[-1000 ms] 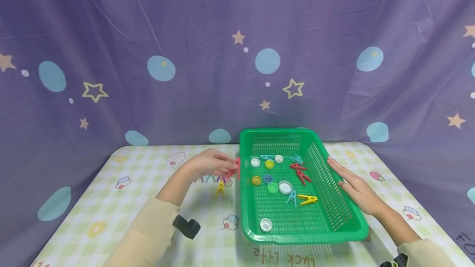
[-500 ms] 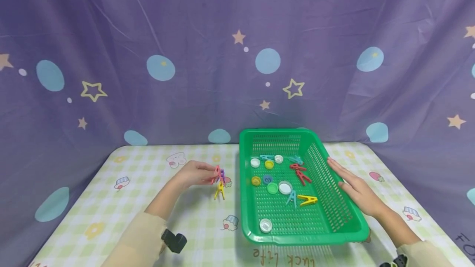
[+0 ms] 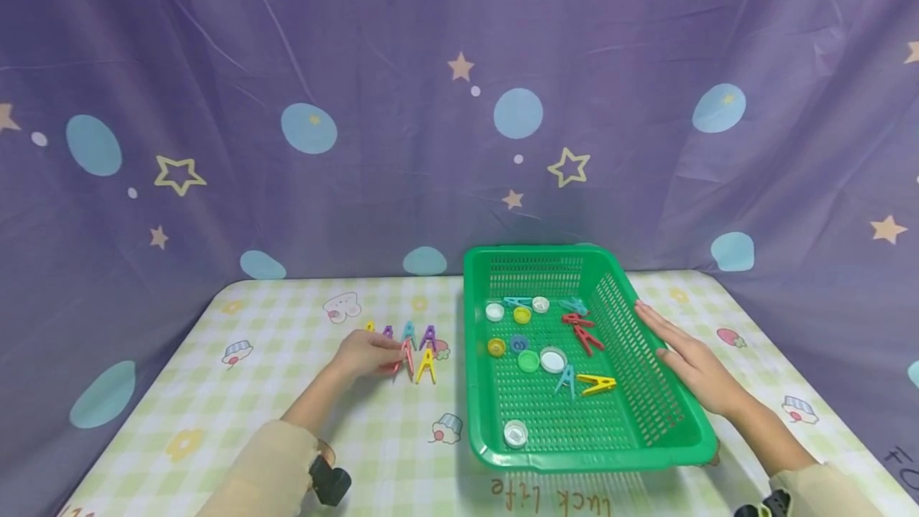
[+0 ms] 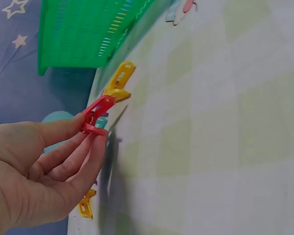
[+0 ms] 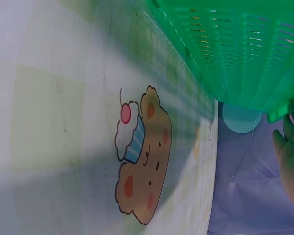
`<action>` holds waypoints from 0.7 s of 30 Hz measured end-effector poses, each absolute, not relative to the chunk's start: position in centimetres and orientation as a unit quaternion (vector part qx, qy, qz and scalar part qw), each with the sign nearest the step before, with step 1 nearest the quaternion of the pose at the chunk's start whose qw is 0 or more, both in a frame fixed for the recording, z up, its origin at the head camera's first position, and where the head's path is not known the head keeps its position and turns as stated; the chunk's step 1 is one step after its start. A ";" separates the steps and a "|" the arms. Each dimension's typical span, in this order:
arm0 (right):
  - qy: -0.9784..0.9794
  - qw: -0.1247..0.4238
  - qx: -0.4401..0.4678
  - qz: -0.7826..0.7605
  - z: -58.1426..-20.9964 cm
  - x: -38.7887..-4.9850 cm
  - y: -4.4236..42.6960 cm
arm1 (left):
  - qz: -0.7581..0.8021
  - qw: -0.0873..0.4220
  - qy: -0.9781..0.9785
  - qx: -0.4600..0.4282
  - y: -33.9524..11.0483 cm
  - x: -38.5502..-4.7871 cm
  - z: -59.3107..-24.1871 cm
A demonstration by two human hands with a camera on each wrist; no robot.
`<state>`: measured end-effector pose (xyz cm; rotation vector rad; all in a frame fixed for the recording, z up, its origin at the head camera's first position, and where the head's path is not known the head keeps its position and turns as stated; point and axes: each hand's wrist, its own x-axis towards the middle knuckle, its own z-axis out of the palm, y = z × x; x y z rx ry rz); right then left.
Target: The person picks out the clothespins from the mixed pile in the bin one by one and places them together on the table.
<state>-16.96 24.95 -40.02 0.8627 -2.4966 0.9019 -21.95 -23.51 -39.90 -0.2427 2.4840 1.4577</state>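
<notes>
While the right hand (image 3: pixel 692 365) lies along the outer right side of the green basket (image 3: pixel 589 463), the left hand (image 3: pixel 366 353) works among clothespins on the basket's other side. A red clothespin (image 4: pixel 102 104) sits right at the fingertips of the left grip, between thumb and fingers, its body jutting beyond them on the side toward the basket. Whether it touches the worktop (image 3: pixel 373 453) cannot be told. That grip is nearly closed, pinched on the clothespin, with the thumb on one side and fingertips on the other.

Around it, a yellow clothespin (image 3: pixel 427 365) stands just beside the red one, on the basket side. Behind are a purple clothespin (image 3: pixel 428 337) and a blue clothespin (image 3: pixel 409 333); another purple one and another yellow one show partly behind the hand.

The right grip is spread, its fingers straight against the basket's rim and pinching nothing. Inside the basket lie more clothespins, among them a yellow-legged pin (image 3: pixel 596 384) near the right wall, together with several round caps, including a green cap (image 3: pixel 528 361).
</notes>
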 end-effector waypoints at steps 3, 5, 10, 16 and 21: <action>-0.881 0.174 0.306 0.316 -40.0 -17.0 25.0 | 0.488 0.126 0.860 -0.086 -23.4 -21.7 -39.9; -0.881 0.174 0.305 0.319 -40.1 -17.0 25.0 | 0.482 0.126 0.862 -0.089 -23.3 -21.6 -39.9; -0.880 0.173 0.306 0.320 -40.1 -17.1 25.1 | 0.476 0.118 0.867 -0.091 -23.2 -21.4 -40.0; -0.880 0.173 0.307 0.319 -40.1 -17.1 25.1 | 0.472 0.109 0.869 -0.098 -23.1 -21.6 -40.2; -0.880 0.173 0.308 0.318 -40.1 -17.0 25.1 | 0.455 0.099 0.881 -0.089 -23.1 -21.6 -40.3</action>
